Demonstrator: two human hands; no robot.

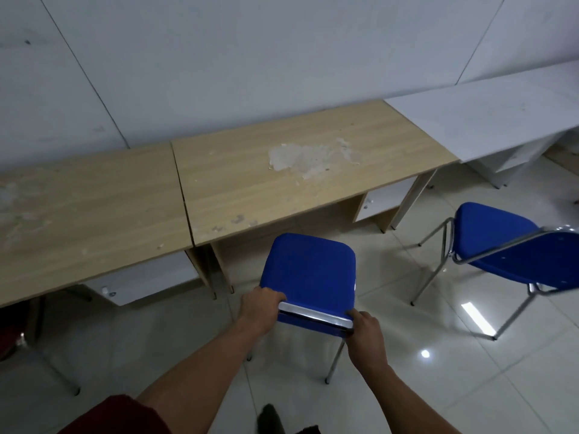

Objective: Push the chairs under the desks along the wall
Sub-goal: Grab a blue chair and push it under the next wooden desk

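Note:
A blue chair (308, 270) with chrome legs stands in front of the middle wooden desk (300, 170), its seat just short of the desk's front edge. My left hand (261, 305) grips the left end of its backrest top. At the right end of the same backrest, my right hand (365, 332) is also closed on it. A second blue chair (498, 242) stands on the floor to the right, away from the desks, turned at an angle.
A second wooden desk (87, 211) adjoins on the left, and a white desk (488, 120) on the right, all against the white wall. A red chair (7, 336) shows at the far left edge. The glossy tiled floor (438, 386) reflects lights.

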